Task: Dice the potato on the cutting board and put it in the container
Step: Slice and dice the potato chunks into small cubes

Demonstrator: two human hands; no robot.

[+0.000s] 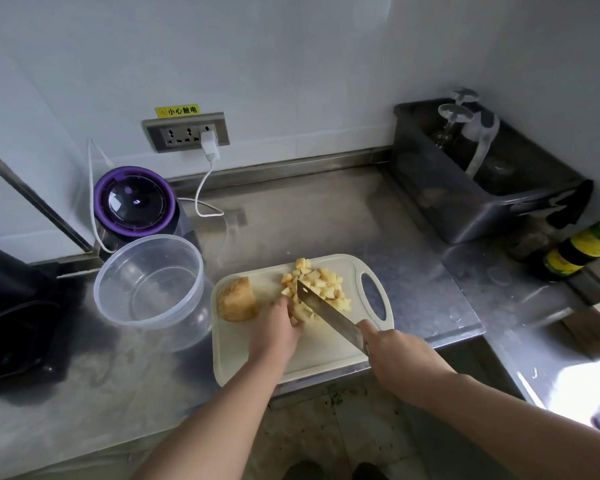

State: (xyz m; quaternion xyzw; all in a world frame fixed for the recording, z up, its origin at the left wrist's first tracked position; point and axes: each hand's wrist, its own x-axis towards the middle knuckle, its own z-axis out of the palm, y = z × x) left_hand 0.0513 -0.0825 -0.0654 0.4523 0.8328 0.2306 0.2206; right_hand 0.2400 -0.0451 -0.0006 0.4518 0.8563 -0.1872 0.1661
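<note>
A cream cutting board [243,355] lies on the steel counter. On its far right sits a pile of yellow potato dice [323,282]. An uncut potato half [237,299] lies at the board's left. My left hand [278,327] curls its fingers over a piece of potato [303,311] beside the blade. My right hand [392,351] grips the handle of a knife [329,313], whose blade points away from me into the potato. A clear round plastic container [149,282], with nothing in it, stands just left of the board.
A purple-lidded appliance [136,202] with a white cable stands behind the container. A steel tub [471,174] with glasses sits at the back right, dark bottles [582,247] beside it. A black object [11,313] is at the left edge. The counter's front edge runs under the board.
</note>
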